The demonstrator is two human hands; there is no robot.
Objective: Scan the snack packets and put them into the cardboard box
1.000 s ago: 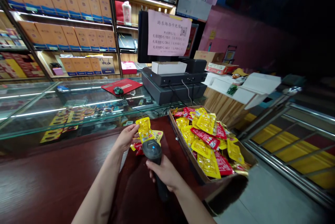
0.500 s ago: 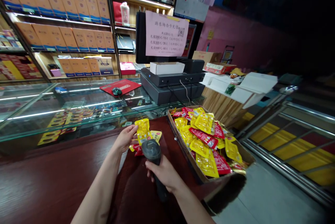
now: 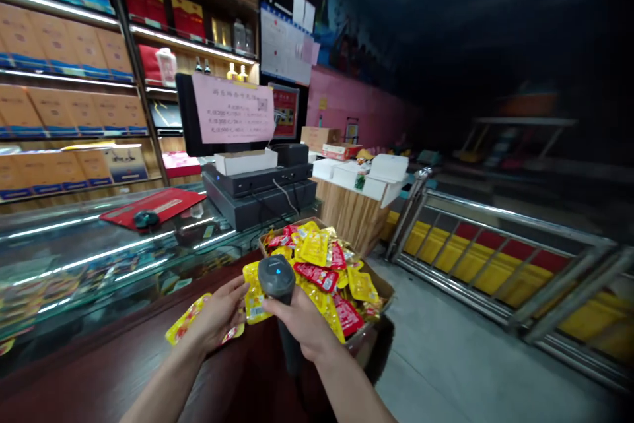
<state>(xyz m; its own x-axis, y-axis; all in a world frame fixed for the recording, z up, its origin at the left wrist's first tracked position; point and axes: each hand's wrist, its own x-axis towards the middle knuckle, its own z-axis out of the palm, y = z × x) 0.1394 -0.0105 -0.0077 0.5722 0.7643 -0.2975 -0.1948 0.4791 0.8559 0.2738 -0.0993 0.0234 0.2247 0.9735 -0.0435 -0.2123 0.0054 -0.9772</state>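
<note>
My right hand (image 3: 304, 324) is wrapped round the handle of a dark grey barcode scanner (image 3: 276, 276), whose top shows a small blue light. A shiny yellow snack packet (image 3: 255, 297) is held up just left of the scanner head, a barcode at its lower edge. My left hand (image 3: 218, 314) grips this packet by its left edge, fingertips partly hidden. My right thumb reaches the packet's lower right side, and I cannot tell whether it presses on it. Under my left hand another yellow packet (image 3: 187, 323) lies on the dark red counter (image 3: 153, 377).
A cardboard box (image 3: 389, 291) heaped with yellow and red packets stands right behind the scanner. Past it are a till (image 3: 257, 205) and a monitor with a pink notice (image 3: 235, 109). A glass counter (image 3: 84, 245) runs left; a metal railing (image 3: 495, 264) stands right.
My view has swung right, so the shelves and monitor sit further left. The scanner and yellow packet are now side by side, nearer the box. Loose packets now lie beneath my left hand.
</note>
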